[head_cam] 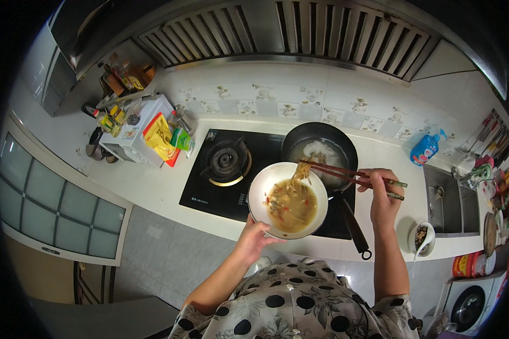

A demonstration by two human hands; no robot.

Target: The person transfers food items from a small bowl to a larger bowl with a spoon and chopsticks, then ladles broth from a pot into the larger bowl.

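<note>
My left hand (pixel 254 240) grips the rim of a white bowl (pixel 259 183), thumb on the near edge. Yellowish broth (pixel 295 207) with red bits lies in the tilted bowl. In my right hand (pixel 381 199) is a pair of reddish-brown chopsticks (pixel 343 170) with patterned ends. Their tips pinch a clump of noodle-like strands (pixel 302 171) over the bowl's far rim. Behind the bowl, a black frying pan (pixel 288 135) sits on the right side of the cooktop, holding cloudy liquid and pale food. The bowl hides part of the pan.
The pan's handle (pixel 354 226) juts over the counter's front edge. An unused burner (pixel 225 159) is on the left of the black gas cooktop (pixel 199 193). At right are a small bowl with a white spoon (pixel 426 241), a sink (pixel 445 212) and a blue pump bottle (pixel 424 149). Yellow packets (pixel 161 137) stand left.
</note>
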